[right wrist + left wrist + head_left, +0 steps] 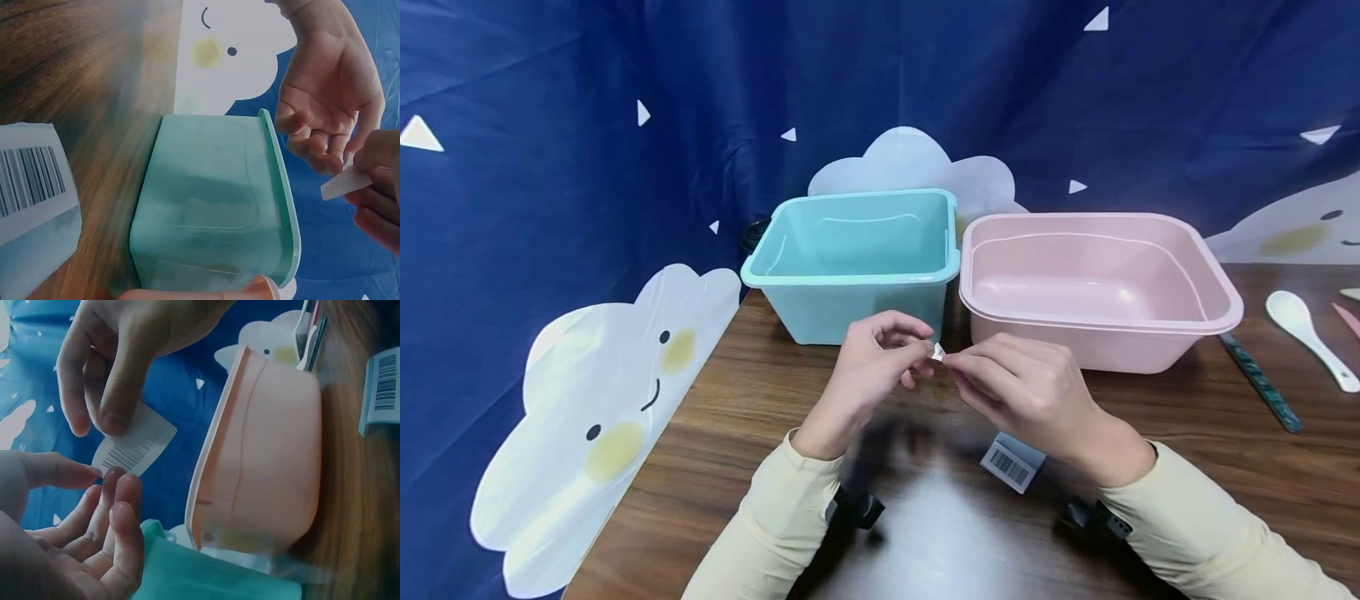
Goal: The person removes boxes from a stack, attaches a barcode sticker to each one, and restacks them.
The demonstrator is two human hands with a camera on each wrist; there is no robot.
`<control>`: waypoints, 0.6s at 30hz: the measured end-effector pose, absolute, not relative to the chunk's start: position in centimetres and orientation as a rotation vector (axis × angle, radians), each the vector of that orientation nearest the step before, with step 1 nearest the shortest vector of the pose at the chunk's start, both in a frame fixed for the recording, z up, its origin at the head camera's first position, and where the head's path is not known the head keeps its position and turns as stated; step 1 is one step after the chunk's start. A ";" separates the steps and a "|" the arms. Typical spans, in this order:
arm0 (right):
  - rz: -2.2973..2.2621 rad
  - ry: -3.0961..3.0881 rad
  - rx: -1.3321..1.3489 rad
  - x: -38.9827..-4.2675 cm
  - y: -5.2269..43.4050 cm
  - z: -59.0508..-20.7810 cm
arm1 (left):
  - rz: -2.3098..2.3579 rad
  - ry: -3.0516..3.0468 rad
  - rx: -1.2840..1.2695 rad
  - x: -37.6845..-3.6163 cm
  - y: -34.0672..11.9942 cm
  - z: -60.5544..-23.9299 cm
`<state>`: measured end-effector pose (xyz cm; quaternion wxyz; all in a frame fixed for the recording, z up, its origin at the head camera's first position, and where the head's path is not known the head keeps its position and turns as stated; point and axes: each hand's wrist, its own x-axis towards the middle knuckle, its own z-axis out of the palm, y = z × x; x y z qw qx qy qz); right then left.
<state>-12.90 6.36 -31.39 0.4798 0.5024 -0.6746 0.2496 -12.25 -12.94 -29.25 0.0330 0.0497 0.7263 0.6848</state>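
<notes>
Between my two hands is a small white barcode label [147, 440], raised above the table in front of the tubs. My right hand [1030, 392] pinches it between thumb and fingers. At its lower corner, the thumb and a fingertip of my left hand [876, 367] pinch the edge, while the other fingers curl loosely. The head view shows only a sliver of the label; the right wrist view catches it almost edge-on. Below my right hand, a folded light-blue and white card [1012, 461] with a barcode rests on the table.
A turquoise tub [850, 308] and a pink tub [1075, 337] stand side by side behind my hands. On the right of the wooden table [722, 425] lie a dark teal patterned strip [1258, 381] and a white spoon [1307, 333]. A blue curtain [715, 67] hangs behind.
</notes>
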 end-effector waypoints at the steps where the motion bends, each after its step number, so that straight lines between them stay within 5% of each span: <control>1: 0.603 -1.650 1.222 -13.0 6.2 -31.4 | 2.102 2.248 0.144 -12.3 -13.0 -29.2; 14: 0.696 -1.860 0.904 -14.5 4.7 -33.2 | 2.213 2.410 0.095 -13.8 -14.1 -31.0; 18: 1.039 -2.121 0.768 -14.7 3.9 -33.3 | 2.270 2.457 0.181 -14.8 -15.4 -32.1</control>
